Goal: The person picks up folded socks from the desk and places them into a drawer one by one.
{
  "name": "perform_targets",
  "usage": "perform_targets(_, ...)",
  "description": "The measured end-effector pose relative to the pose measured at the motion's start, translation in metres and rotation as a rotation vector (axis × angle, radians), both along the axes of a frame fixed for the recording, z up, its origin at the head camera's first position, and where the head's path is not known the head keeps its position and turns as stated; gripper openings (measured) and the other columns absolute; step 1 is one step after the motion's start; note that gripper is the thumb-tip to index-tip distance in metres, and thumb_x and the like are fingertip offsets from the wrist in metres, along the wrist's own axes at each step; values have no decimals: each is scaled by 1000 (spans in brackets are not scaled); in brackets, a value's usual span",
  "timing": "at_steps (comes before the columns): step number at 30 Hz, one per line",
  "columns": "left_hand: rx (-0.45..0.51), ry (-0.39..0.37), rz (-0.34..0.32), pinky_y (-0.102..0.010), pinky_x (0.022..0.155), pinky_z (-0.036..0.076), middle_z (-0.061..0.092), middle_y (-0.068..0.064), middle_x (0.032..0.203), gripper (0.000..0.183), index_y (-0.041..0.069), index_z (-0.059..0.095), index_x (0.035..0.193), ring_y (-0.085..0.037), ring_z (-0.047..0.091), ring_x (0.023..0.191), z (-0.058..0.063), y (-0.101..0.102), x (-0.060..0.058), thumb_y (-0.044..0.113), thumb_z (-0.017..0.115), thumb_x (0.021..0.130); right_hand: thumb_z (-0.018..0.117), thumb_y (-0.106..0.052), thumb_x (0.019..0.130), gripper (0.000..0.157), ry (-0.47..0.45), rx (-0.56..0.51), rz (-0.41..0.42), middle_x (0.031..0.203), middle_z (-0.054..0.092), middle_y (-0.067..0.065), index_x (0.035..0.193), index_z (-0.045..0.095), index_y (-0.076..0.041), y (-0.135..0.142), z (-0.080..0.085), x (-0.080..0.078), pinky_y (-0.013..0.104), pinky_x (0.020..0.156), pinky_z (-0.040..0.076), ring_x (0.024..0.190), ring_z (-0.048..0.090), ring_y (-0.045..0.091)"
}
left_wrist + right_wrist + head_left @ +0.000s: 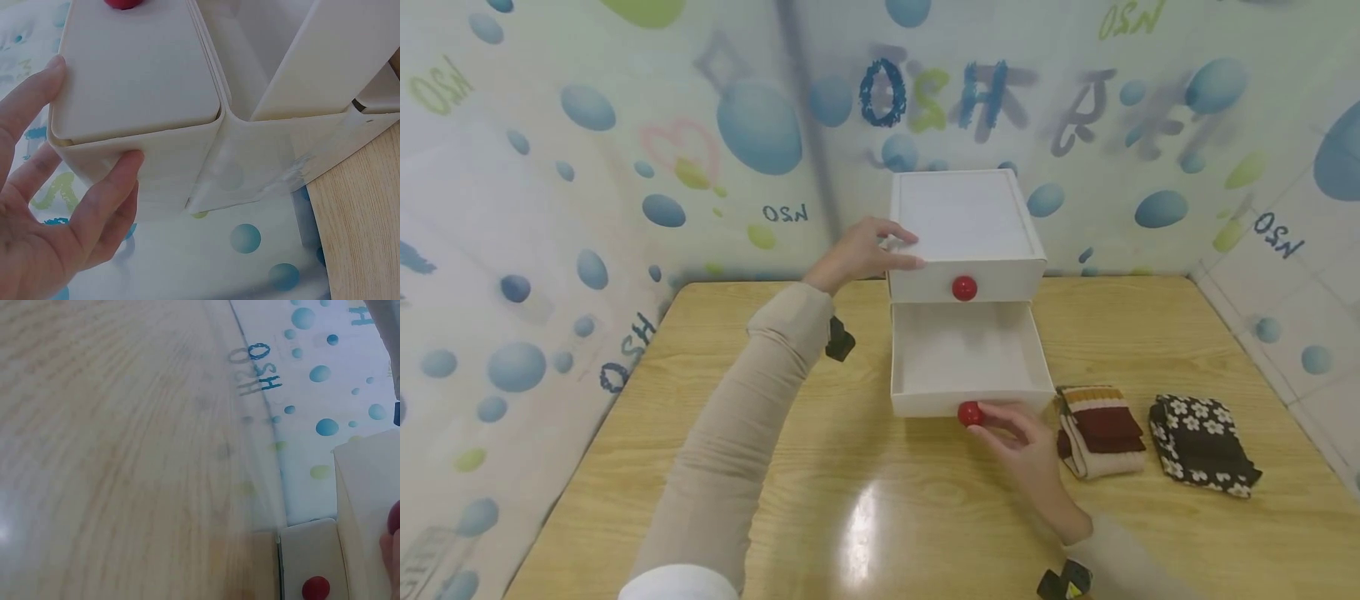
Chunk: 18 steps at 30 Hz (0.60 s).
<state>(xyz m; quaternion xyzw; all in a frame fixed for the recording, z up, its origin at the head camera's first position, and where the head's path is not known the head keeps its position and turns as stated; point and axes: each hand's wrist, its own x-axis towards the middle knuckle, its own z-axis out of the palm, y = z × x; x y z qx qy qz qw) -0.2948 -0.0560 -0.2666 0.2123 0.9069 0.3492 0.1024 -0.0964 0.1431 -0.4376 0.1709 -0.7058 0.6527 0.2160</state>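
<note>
A white two-drawer box (966, 218) stands at the back of the table, its upper drawer closed and its lower drawer (972, 350) pulled out, showing a bare inside. My left hand (868, 248) holds the box's upper left corner, with the fingertips at its edges; the left wrist view shows those fingers (112, 187) against its side wall. At the front of the lower drawer, my right hand (1022, 446) pinches the round red knob (970, 413) between thumb and fingers. The upper drawer has a matching red knob (965, 288).
Right of the open drawer lies a folded striped cloth (1101, 432) in maroon, mustard and cream. Beside it is a folded black cloth with white flowers (1204, 446). The wooden table (820, 500) meets a wall sheet (760, 133) with blue dots behind the box.
</note>
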Motion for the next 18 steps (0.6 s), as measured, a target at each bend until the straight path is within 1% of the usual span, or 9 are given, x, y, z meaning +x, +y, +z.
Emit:
perform_targets(4, 16, -9, 7, -37, 93, 38, 46, -1, 128, 44, 17, 60, 111, -23, 38, 119, 0, 0, 1, 37, 71, 73, 64, 18, 69, 28, -56, 30, -13, 92, 56, 18, 96, 59, 13, -1, 3, 6, 25, 70, 49, 85, 60, 7)
perform_targets(9, 34, -37, 18, -32, 87, 43, 44, 0, 129, 43, 17, 60, 111, -21, 37, 120, 0, 0, 1, 36, 71, 73, 63, 22, 67, 30, -63, 8, -10, 93, 55, 19, 96, 58, 15, -3, 0, 9, 27, 71, 49, 86, 60, 9)
perform_targets(11, 36, -39, 16, -31, 85, 44, 44, 0, 129, 43, 18, 60, 111, -21, 37, 120, 0, 0, 1, 36, 71, 73, 62, 22, 66, 31, -51, 2, -7, 93, 56, 19, 96, 58, 15, -3, -2, 9, 27, 71, 50, 87, 60, 10)
perform_targets(12, 40, -41, 15, -30, 84, 45, 44, 0, 129, 43, 18, 60, 111, -21, 37, 120, 0, -1, 1, 36, 71, 73, 62, 23, 66, 32, -24, -13, 5, 94, 56, 18, 97, 58, 14, -3, -6, 8, 27, 70, 50, 88, 60, 10)
perform_targets(13, 41, -40, 15, -30, 84, 45, 44, 0, 129, 43, 18, 60, 111, -22, 37, 120, 0, -1, 1, 36, 71, 73, 62, 22, 66, 33, -17, -15, 5, 95, 57, 16, 98, 59, 13, -3, -8, 8, 26, 70, 50, 88, 60, 10)
perform_targets(18, 46, -43, 14, -29, 82, 46, 43, 0, 130, 43, 18, 60, 111, -21, 36, 120, -1, -1, 1, 36, 71, 73, 61, 25, 64, 35, 7, -38, 6, 94, 58, 15, 97, 60, 12, -4, -10, 9, 27, 69, 50, 87, 61, 12)
